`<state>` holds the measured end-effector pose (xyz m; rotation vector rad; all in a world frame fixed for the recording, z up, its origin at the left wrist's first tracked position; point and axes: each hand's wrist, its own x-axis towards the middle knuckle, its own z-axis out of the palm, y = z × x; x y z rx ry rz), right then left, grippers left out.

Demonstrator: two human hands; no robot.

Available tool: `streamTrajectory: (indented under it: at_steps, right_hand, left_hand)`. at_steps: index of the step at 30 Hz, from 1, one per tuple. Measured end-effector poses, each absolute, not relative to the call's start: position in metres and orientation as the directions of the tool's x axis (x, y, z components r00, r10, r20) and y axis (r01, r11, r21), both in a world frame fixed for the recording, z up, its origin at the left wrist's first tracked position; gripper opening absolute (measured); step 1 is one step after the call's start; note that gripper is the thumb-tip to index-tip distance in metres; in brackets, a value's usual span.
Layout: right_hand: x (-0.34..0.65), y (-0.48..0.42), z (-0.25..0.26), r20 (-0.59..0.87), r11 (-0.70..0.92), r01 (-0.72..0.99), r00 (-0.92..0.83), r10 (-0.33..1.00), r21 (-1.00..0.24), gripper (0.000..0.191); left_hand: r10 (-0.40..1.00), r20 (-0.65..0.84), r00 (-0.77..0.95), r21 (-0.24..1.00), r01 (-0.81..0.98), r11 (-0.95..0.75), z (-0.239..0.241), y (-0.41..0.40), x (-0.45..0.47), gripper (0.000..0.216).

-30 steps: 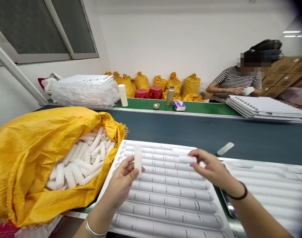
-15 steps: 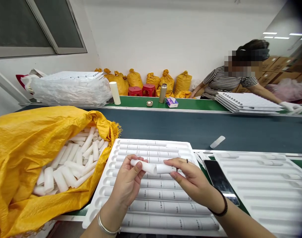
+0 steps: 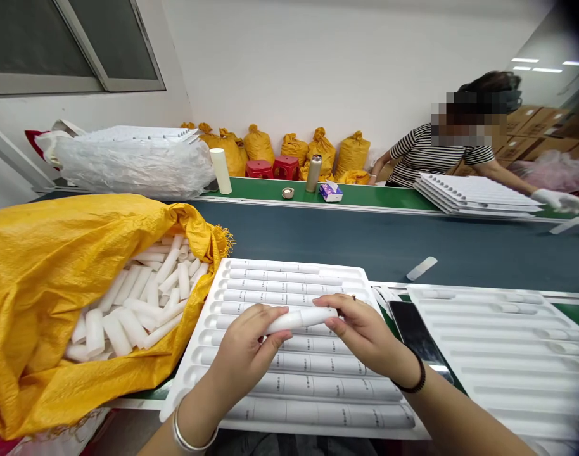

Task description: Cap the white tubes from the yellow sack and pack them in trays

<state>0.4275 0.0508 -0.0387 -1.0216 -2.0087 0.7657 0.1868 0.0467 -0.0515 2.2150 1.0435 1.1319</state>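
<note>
My left hand (image 3: 251, 339) is closed around a plain white tube (image 3: 284, 322). Between the fingertips and thumb of my right hand (image 3: 365, 329) is a white printed tube (image 3: 317, 315). The two tubes meet end to end in one line; whether one sits inside the other I cannot tell. Both hands are above a white grooved tray (image 3: 179, 380), whose grooves hold rows of white tubes with small printed marks (image 3: 318, 383). To the left, an open yellow sack (image 3: 56, 253) is full of loose plain white tubes (image 3: 128, 323).
Right of the tray lie a black phone (image 3: 417, 339) and a second grooved tray (image 3: 489, 373) with several tubes. A single tube (image 3: 421, 268) rests on the dark belt (image 3: 318, 234). Across it, a co-worker's gloved hand (image 3: 558, 201) is beside stacked trays (image 3: 474, 193).
The tubes in my hands have come into line, end against end. My left hand has turned palm-down over its tube. The co-worker's gloved hand has shifted slightly, and another tube shows below it.
</note>
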Motion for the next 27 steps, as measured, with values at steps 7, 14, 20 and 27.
streamTrajectory:
  at_steps: [7, 14, 20, 27]
  right_hand:
    - [0.422, 0.047, -0.038, 0.087, 0.182, 0.248, -0.352, 0.932, -0.952, 0.025]
    - [0.419, 0.049, -0.04, -0.086, -0.041, 0.132, -0.349, 0.933, -0.99, 0.032]
    - [0.419, 0.05, -0.041, -0.198, -0.135, 0.184, -0.391, 0.899, -0.974, 0.037]
    - [0.415, 0.033, -0.033, 0.324, 0.586, 0.409, -0.549, 0.77, -0.7, 0.031]
  left_hand:
    - [0.617, 0.666, 0.419, 0.419, 0.475, -0.774, -0.056, 0.045, 0.188, 0.042]
    - [0.507, 0.715, 0.48, 0.284, 0.464, -0.839, -0.058, 0.046, 0.188, 0.056]
    - [0.485, 0.708, 0.514, 0.251, 0.458, -0.853, -0.062, 0.05, 0.186, 0.057]
    - [0.597, 0.634, 0.492, 0.416, 0.434, -0.799, -0.059, 0.035, 0.202, 0.044]
